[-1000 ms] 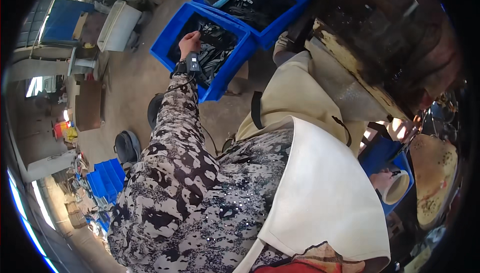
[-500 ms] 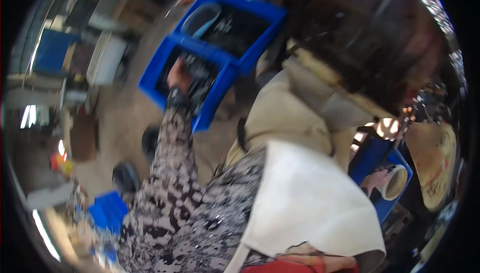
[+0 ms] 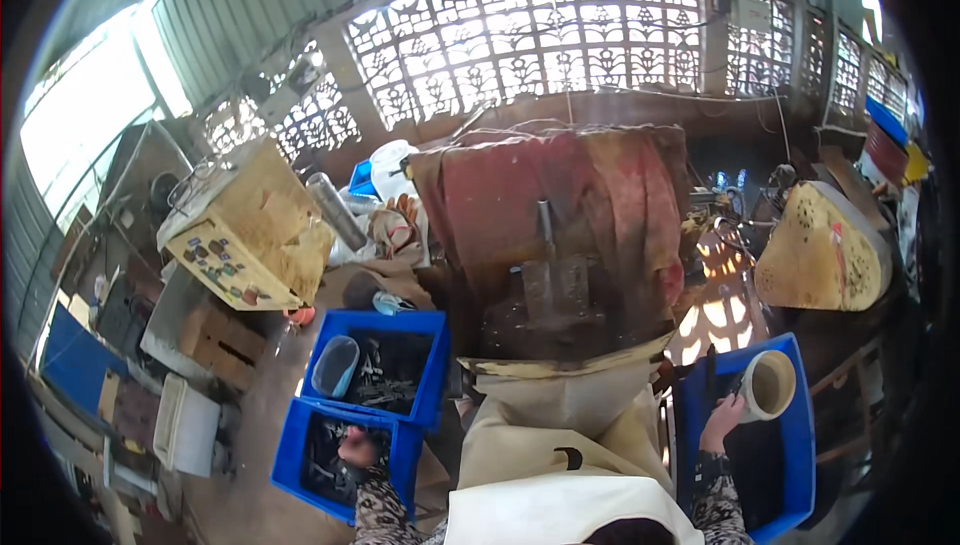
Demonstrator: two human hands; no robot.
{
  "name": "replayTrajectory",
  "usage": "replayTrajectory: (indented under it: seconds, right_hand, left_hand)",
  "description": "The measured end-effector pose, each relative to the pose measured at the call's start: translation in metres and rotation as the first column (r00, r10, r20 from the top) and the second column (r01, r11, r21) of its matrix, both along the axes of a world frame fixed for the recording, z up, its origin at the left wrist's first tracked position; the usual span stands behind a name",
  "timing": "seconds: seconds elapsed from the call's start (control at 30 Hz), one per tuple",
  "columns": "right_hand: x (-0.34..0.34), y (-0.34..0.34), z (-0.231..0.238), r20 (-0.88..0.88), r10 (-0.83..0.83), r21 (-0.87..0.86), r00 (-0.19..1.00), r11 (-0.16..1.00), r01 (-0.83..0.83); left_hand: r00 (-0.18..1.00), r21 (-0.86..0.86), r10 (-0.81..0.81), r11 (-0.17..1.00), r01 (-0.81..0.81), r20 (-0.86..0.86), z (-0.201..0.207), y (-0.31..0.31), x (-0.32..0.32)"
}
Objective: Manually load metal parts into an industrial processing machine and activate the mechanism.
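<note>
My left hand (image 3: 358, 448) is over the nearer of two blue bins on my left, with its fingers curled. Whatever it may hold is too small to make out. Dark, narrow metal pieces (image 3: 325, 445) lie in this near bin (image 3: 284, 460). The far bin (image 3: 436, 355) has similar pieces and a clear oval container (image 3: 335, 366). On my right, my right hand (image 3: 722, 422) grips the side of a beige tub (image 3: 768, 385). This tub sits tilted inside a long blue bin (image 3: 793, 465), next to an upright dark bar (image 3: 711, 375).
Ahead stands a machine draped with a stained red cloth (image 3: 560, 190), with a metal post (image 3: 546, 225) at its front. A pale apron (image 3: 560, 505) covers my lap. A worn yellowish box (image 3: 250, 230) stands left, a rounded beige cover (image 3: 825, 250) right. Behind is a patterned lattice wall (image 3: 540, 30).
My view has swung up and levelled, bringing the machine and lattice wall into sight. My left hand stays over the near left bin; my right hand now shows plainly at the tub.
</note>
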State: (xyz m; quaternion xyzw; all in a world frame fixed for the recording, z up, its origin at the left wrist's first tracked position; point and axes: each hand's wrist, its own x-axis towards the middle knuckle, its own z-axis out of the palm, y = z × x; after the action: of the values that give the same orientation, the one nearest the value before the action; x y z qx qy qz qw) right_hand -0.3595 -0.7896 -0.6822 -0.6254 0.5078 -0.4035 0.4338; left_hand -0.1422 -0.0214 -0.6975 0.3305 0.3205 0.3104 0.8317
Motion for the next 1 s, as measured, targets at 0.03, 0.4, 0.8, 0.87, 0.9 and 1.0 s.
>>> replayTrajectory:
  seconds: [0.03, 0.4, 0.8, 0.87, 0.9, 1.0]
  right_hand:
    - [0.000, 0.001, -0.002, 0.024, -0.006, -0.031, 1.000, 0.999, 0.007]
    - [-0.001, 0.008, 0.010, 0.137, -0.036, 0.069, 0.990, 0.997, 0.027]
    - [0.000, 0.014, 0.023, 0.188, -0.040, 0.125, 0.981, 0.992, 0.016]
    - [-0.002, 0.012, 0.019, 0.186, -0.043, 0.124, 0.981, 0.992, 0.020]
    - [-0.002, 0.010, 0.016, 0.194, -0.044, 0.127, 0.980, 0.992, 0.020]
    - [-0.002, 0.003, 0.004, 0.199, -0.059, 0.120, 0.978, 0.992, 0.036]
  left_hand:
    - [0.992, 0.331, -0.067, 0.938, 0.099, -0.107, 0.013, -0.016, 0.005]
    - [0.656, -0.191, -0.736, 0.628, 0.754, 0.169, 0.169, -0.152, 0.065]
    - [0.110, 0.356, -0.993, 0.087, 0.930, -0.045, 0.239, -0.333, 0.063]
    - [0.153, 0.383, -0.978, 0.090, 0.919, -0.138, 0.231, -0.347, 0.072]
    - [0.219, 0.465, -0.952, 0.098, 0.880, -0.213, 0.226, -0.353, 0.080]
    - [0.337, 0.600, -0.887, 0.089, 0.795, -0.316, 0.207, -0.367, 0.105]
